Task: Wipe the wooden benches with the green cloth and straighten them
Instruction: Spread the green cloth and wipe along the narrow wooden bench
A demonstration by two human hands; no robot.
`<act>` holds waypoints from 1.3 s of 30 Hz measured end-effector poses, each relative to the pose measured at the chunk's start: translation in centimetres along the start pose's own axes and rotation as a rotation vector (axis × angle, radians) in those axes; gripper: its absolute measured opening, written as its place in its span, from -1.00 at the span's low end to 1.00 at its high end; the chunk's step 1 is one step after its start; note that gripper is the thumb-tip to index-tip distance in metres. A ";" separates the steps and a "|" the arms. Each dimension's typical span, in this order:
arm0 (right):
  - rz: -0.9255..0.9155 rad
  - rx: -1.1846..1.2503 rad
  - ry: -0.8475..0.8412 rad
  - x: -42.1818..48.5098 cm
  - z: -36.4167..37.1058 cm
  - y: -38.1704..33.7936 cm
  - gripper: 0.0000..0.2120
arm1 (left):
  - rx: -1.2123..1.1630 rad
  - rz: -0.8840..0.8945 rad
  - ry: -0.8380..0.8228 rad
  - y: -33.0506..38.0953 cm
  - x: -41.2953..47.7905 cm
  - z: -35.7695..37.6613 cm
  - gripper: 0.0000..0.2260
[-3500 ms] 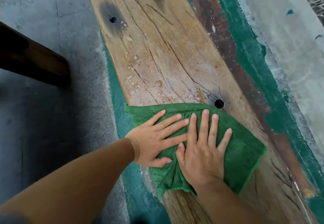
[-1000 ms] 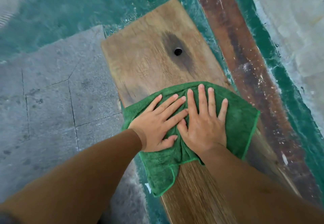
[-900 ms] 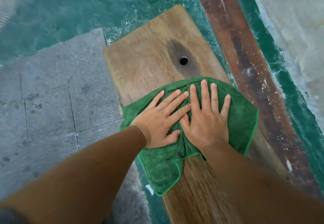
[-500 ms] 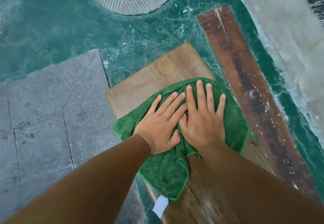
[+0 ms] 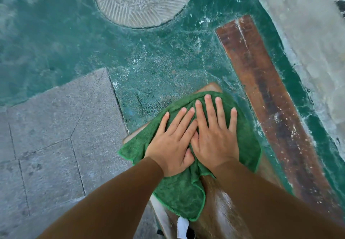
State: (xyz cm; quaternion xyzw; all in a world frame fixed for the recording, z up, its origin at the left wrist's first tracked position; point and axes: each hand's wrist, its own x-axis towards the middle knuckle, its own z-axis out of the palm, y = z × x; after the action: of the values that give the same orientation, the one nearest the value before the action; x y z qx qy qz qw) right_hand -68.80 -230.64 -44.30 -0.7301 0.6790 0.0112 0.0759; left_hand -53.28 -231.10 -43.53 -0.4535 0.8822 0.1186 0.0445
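Left hand point(image 5: 172, 146), right hand point(image 5: 214, 137) flat on green cloth point(image 5: 183, 192) at bench point(image 5: 224, 218) end.

two hands point(image 5: 170, 146) point(image 5: 214, 138), one green cloth point(image 5: 179, 197), one bench point(image 5: 222, 212), one dark plank point(image 5: 270, 98), one stone disc point(image 5: 141, 1).

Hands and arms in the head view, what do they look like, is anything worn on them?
The left hand and right hand are bare: no gloves, rings or watch show. The left sleeve and right sleeve are plain brown, close-fitting, ending at the wrists.
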 end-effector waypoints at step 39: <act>-0.240 0.185 -0.257 -1.2 0.5 -25.4 -0.78 | -0.672 -0.991 -0.056 -15.4 -18.6 -1.2 -0.83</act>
State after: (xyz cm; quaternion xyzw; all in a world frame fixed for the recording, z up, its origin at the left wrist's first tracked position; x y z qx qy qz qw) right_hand -43.61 -227.75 -42.21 -0.7884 0.5699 0.0330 0.2294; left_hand -29.90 -225.34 -41.52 -0.7968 0.4782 0.3683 -0.0282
